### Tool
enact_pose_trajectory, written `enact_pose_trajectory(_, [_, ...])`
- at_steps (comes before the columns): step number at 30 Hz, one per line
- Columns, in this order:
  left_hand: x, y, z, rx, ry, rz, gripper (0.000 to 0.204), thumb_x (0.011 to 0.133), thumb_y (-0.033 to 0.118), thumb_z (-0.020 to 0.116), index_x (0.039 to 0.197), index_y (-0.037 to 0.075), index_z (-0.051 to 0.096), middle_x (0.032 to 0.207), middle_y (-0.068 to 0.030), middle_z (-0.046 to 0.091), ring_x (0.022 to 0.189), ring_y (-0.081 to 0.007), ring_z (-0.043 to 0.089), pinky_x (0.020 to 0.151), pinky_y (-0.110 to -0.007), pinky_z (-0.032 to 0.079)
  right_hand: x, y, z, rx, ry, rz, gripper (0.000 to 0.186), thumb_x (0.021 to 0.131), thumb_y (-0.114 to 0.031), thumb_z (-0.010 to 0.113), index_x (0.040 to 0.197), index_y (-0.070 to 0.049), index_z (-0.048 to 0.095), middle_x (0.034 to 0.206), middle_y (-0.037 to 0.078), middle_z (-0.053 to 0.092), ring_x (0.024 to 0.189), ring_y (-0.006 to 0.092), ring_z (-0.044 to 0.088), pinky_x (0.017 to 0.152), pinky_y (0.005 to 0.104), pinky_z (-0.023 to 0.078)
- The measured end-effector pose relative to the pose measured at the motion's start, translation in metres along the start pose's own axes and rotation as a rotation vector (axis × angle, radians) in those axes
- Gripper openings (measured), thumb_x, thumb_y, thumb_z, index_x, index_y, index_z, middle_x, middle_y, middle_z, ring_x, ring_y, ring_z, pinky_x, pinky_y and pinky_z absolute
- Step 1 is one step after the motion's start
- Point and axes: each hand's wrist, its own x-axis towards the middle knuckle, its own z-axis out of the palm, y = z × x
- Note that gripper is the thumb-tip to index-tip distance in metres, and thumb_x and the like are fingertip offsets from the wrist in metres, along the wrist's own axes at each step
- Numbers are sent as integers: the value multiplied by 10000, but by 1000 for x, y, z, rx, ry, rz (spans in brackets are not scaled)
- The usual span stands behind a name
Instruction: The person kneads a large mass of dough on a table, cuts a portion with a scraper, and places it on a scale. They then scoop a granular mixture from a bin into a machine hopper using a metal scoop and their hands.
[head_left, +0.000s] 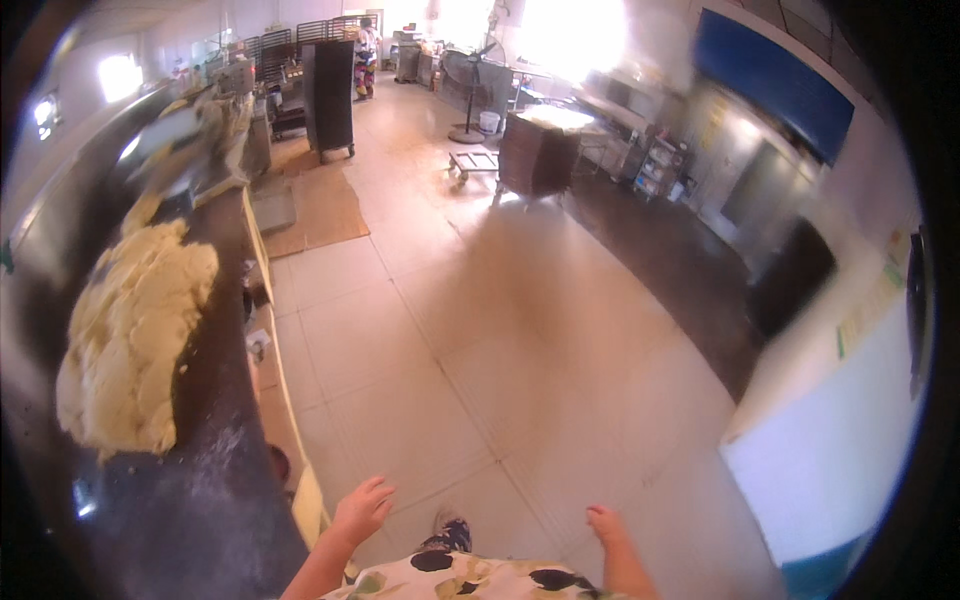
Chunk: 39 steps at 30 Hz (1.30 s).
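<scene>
My left hand [362,508] hangs over the tiled floor, beside the edge of the dark worktop [215,505]. Its fingers are loosely bent and apart, with nothing in them. My right hand [606,525] is held out low at my other side, above the floor; its fingers partly show, loosely bent, and nothing appears in them. On the worktop to my left lies a large, lumpy mass of pale yellow dough [140,345], touched by neither hand. A shoe [452,530] of mine shows below, between the hands.
A white chest-like box [800,490] stands close on the right. Ahead are a dark wheeled rack [328,98], a brown covered stack [537,158], a low trolley [473,162] and a pedestal fan [470,95]. Flat cardboard [335,210] lies on the floor. Far back stands a person [366,60].
</scene>
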Motion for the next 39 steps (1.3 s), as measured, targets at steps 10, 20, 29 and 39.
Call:
enact_pose_trajectory(10, [384, 27, 4, -63, -72, 96, 253, 876, 211, 623, 1112, 142, 682, 1279, -120, 593, 987, -321, 649, 834, -409, 534, 218, -121, -15, -543, -423, 88, 339, 846, -308, 619, 1079, -75, 696, 889, 106, 707, 795, 211, 659, 731, 377, 517])
enact_pose_trajectory(20, [729, -53, -33, -74, 119, 10, 255, 857, 172, 655, 1097, 90, 687, 1224, -158, 616, 1073, -323, 617, 904, -400, 507, 611, -381, 34, -344, -72, 214, 264, 848, -276, 623, 904, -28, 696, 783, 129, 673, 708, 225, 632, 613, 419, 497])
enact_pose_trajectory(29, [971, -255, -105, -89, 317, -304, 220, 864, 160, 636, 1046, 58, 705, 1152, -176, 645, 1068, -324, 617, 913, -403, 503, 877, -862, 260, -232, -299, -356, 334, 863, -262, 635, 1130, -70, 694, 1132, 133, 689, 1061, 259, 647, 928, 370, 494])
enact_pose_trajectory(39, [1383, -301, -237, -42, 200, -117, 235, 878, 202, 632, 1069, 83, 700, 1166, -135, 656, 1048, -303, 632, 890, -382, 515, 1085, -914, 300, -857, -711, -630, 294, 896, -275, 559, 1035, -63, 707, 1055, 184, 676, 997, 353, 634, 860, 426, 513])
